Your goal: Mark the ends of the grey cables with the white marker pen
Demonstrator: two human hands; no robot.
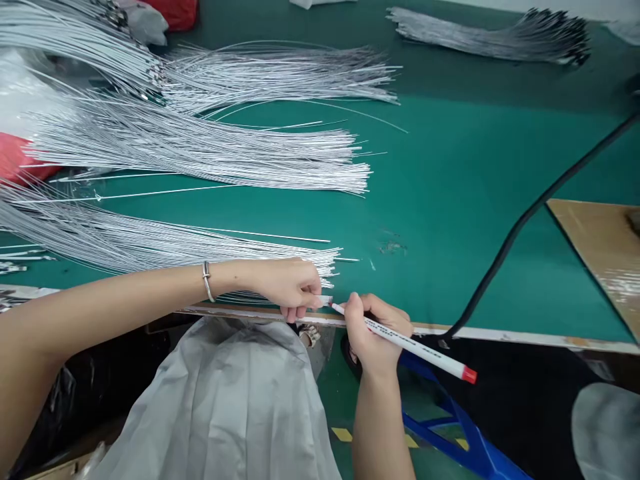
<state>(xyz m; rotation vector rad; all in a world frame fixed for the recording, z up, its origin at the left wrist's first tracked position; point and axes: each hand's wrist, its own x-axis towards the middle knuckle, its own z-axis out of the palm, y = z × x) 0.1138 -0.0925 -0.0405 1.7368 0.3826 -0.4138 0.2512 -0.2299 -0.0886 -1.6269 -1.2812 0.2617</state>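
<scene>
My right hand (375, 327) is closed around a white marker pen (420, 350) with a red end and dark print on its barrel. The red tip points left and meets, or nearly meets, a small whitish piece (325, 300). That piece sticks out from the pinched fingers of my left hand (295, 287); whether it is a strip or a few wire ends, I cannot tell. Both hands are at the table's front edge. Right behind my left hand lies a bundle of thin silver-grey wires (200, 247), partly covered by my forearm.
More wire bundles (240, 150) (285, 77) lie behind on the green table (450, 180). A dark-ended bundle (480, 40) is at the back right. A black cable (530, 213) slants down to the edge beside cardboard (595, 247). Below stands a blue frame (460, 433).
</scene>
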